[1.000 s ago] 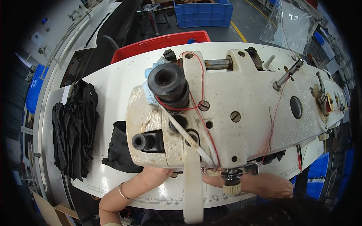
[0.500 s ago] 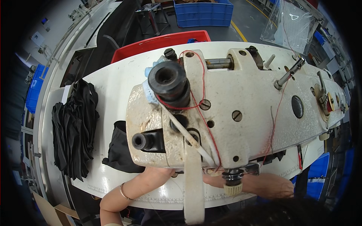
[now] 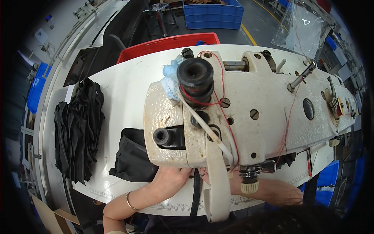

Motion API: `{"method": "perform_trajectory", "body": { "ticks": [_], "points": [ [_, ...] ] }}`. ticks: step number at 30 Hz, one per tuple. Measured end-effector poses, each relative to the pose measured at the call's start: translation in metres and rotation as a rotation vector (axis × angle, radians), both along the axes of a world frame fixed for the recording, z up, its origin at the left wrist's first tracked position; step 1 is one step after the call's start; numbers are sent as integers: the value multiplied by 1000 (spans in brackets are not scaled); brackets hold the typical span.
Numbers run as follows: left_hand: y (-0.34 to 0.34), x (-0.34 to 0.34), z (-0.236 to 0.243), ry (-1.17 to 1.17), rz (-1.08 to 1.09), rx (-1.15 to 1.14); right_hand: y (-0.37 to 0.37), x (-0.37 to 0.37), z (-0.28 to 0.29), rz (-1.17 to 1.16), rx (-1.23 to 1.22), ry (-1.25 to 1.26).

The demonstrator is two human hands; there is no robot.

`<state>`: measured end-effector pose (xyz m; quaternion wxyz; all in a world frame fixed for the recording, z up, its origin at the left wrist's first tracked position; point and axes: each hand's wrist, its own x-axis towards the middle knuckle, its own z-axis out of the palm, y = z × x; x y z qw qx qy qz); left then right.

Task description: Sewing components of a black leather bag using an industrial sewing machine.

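A white sewing machine head point(image 3: 272, 113) with red thread fills the middle and hides the needle area. Beneath its left front edge is my left hand point(image 3: 173, 180), fingers bent and closed, tips hidden; whatever they hold cannot be made out. A narrow black fabric strip point(image 3: 196, 197) hangs toward me between my hands, beside those fingers. My right hand point(image 3: 223, 181) reaches in from the right, mostly hidden behind a loose off-white band point(image 3: 217, 187) and the tension knob point(image 3: 249, 186). Left of the machine, a black fabric piece point(image 3: 132, 160) lies on the table, its edge running under the head.
A pile of black fabric pieces point(image 3: 80, 130) lies on the white table point(image 3: 117, 97) at the left. Behind the table stand a red bin point(image 3: 167, 45) and a blue crate point(image 3: 213, 15). A ruler scale point(image 3: 163, 206) runs along the table's near edge.
The machine head appears shifted right and slightly up in view. More of my left hand shows, and the black strip has come into sight between my hands.
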<state>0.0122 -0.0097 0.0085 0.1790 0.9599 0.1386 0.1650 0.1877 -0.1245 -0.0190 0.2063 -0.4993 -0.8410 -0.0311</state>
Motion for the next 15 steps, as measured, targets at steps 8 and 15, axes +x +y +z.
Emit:
{"method": "perform_trajectory", "body": {
  "ticks": [8,15],
  "points": [
    [-5,-3,-21,-103,50,111,3,2,15,4,63,-33],
    [5,-5,-9,25,-22,305,8,2,13,-27,-649,1087]
  ]
}}
